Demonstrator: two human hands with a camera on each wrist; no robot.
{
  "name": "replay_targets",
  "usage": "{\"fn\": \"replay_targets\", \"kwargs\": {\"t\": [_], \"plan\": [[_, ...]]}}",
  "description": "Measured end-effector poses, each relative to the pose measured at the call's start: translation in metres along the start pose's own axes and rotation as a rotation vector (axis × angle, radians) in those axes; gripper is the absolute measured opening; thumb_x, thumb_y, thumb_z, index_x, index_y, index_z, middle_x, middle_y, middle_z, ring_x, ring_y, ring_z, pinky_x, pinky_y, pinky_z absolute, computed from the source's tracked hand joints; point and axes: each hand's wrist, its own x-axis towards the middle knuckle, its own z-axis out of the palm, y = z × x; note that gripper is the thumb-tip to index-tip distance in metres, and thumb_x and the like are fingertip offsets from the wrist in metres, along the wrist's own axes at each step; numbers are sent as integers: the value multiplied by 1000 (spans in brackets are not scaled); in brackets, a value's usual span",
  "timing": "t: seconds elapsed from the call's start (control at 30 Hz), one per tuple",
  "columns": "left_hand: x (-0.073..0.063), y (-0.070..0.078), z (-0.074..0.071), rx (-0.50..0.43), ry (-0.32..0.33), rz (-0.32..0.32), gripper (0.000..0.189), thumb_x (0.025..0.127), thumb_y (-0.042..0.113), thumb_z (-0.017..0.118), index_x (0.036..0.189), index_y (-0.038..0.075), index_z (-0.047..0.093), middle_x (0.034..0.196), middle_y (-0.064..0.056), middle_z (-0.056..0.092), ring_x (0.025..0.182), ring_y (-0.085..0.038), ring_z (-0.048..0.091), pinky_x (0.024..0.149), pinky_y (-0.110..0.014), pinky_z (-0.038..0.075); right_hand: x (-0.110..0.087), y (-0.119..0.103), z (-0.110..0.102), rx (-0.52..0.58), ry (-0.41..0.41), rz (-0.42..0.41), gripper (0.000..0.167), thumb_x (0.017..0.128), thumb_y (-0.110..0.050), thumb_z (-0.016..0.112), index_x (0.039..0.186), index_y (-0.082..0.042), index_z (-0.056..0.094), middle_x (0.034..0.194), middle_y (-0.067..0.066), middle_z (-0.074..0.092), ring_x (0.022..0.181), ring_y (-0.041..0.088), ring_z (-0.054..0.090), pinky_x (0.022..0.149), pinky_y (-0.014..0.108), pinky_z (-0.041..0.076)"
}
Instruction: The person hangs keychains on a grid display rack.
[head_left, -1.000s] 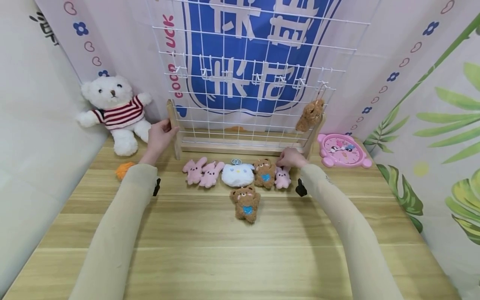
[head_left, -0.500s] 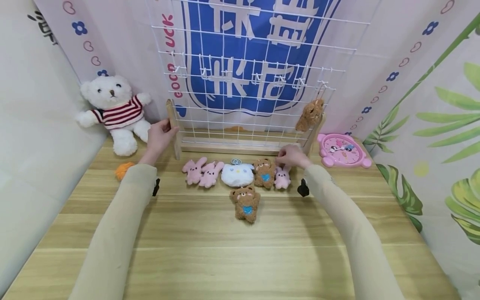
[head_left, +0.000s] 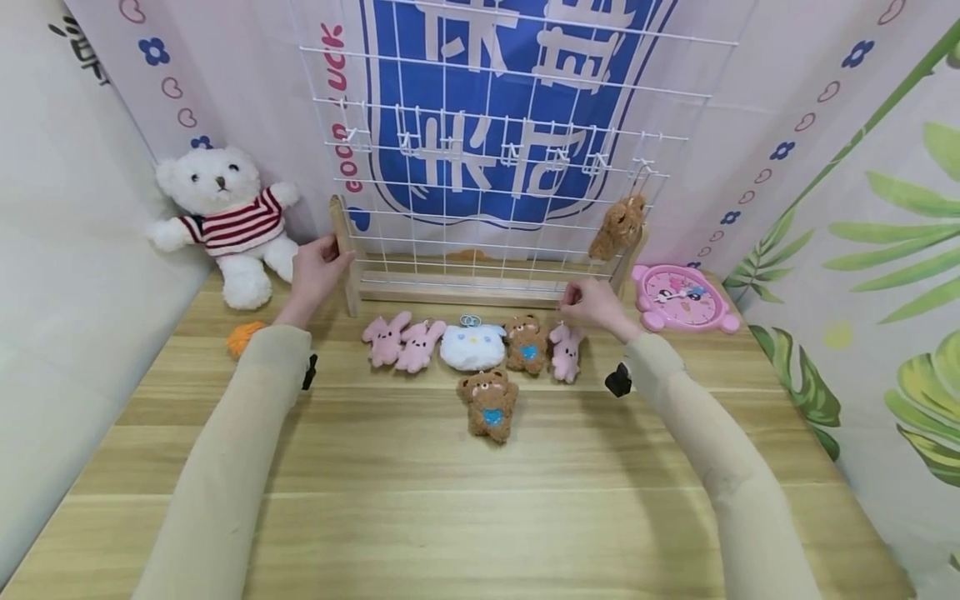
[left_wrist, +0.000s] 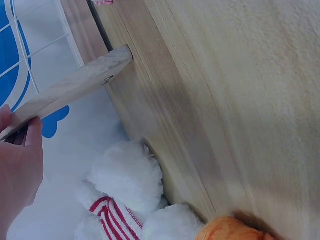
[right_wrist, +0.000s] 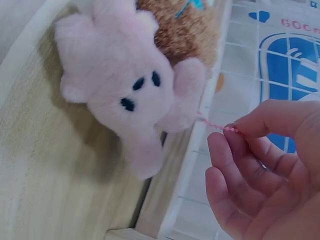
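Observation:
My left hand point(head_left: 320, 265) grips the wooden side post point(left_wrist: 75, 82) of a white wire grid rack point(head_left: 480, 242). In the right wrist view, thumb and finger of my right hand point(right_wrist: 270, 160) pinch the thin pink cord of a pink plush bunny keychain point(right_wrist: 120, 75). That bunny leans at the right end of a row before the rack. Beside it lies a brown bear keychain point(head_left: 527, 343), then a white plush head keychain point(head_left: 472, 347) and two pink bunnies point(head_left: 417, 345). Another brown bear keychain point(head_left: 489, 406) lies nearer me.
Several white hooks point(head_left: 512, 153) line the grid. A brown plush point(head_left: 618, 227) hangs from the rightmost one. A white teddy bear point(head_left: 225, 212) in a striped sweater sits at left, near an orange fuzzy thing point(head_left: 243, 337). A pink clock point(head_left: 685, 297) lies at right.
My right hand has moved slightly right and up, drawing the pink bunny by its cord, so the bunny now tilts. My left hand stays on the post.

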Motion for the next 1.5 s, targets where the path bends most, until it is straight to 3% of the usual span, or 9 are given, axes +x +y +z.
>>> {"fn": "replay_targets", "kwargs": {"t": [0.3,0.57,0.7,0.83,0.97,1.1,1.23,1.4,1.5], "plan": [[1,-2,1,4,-9,-16,35,98,16,60,127,-5,63,128,-25,65,122,-33,62,86,-7,49,-19,-7,-18,62,29,-25,16,86,-7,67,99,1,63,97,21,71,91,33,68,84,45,58],[1,-1,-1,-11,-23,-12,37,98,14,60,130,-5,61,129,-26,63,124,-34,61,93,-14,53,-34,-15,-31,88,85,-67,13,87,-6,68,98,1,69,94,20,73,85,32,70,79,44,60],[1,0,-2,4,-21,-10,36,99,15,60,128,-5,62,129,-25,64,123,-34,62,90,-13,52,-38,-20,-38,114,103,-75,11,89,-5,66,98,1,69,93,21,72,84,31,69,78,41,59],[0,-1,-3,5,-26,3,35,99,16,60,126,-6,63,128,-26,64,122,-35,62,83,-6,48,-40,-27,-47,139,158,-91,13,90,-3,64,100,4,69,94,22,72,83,31,68,76,33,57],[0,0,-3,-7,-31,7,35,98,15,60,125,-7,63,127,-28,64,120,-36,62,75,1,39,-38,-37,-62,123,249,-142,13,90,-2,65,101,4,69,93,21,73,80,29,69,69,16,52],[0,0,-2,-2,-27,8,35,98,15,60,126,-6,63,127,-27,64,120,-36,62,73,2,37,-35,-51,-82,132,315,-170,14,89,-2,66,103,3,69,95,20,73,79,27,68,64,5,47],[0,0,-3,5,-24,4,34,99,15,60,125,-6,63,126,-27,65,119,-35,63,72,1,38,-30,-66,-105,131,387,-194,14,90,-3,66,103,2,69,95,20,73,76,20,66,63,4,47],[0,-1,-2,16,-21,13,34,98,14,60,126,-6,63,127,-27,65,119,-34,63,73,1,37,-25,-82,-134,123,467,-220,14,91,-3,64,103,2,69,96,21,73,70,-3,56,64,2,46],[0,-1,-2,23,-16,16,34,98,13,61,126,-6,63,128,-26,65,121,-34,63,83,-4,47,-19,-89,-148,107,508,-229,14,91,-3,63,103,3,69,96,21,73,68,-12,50,66,1,44]]}}
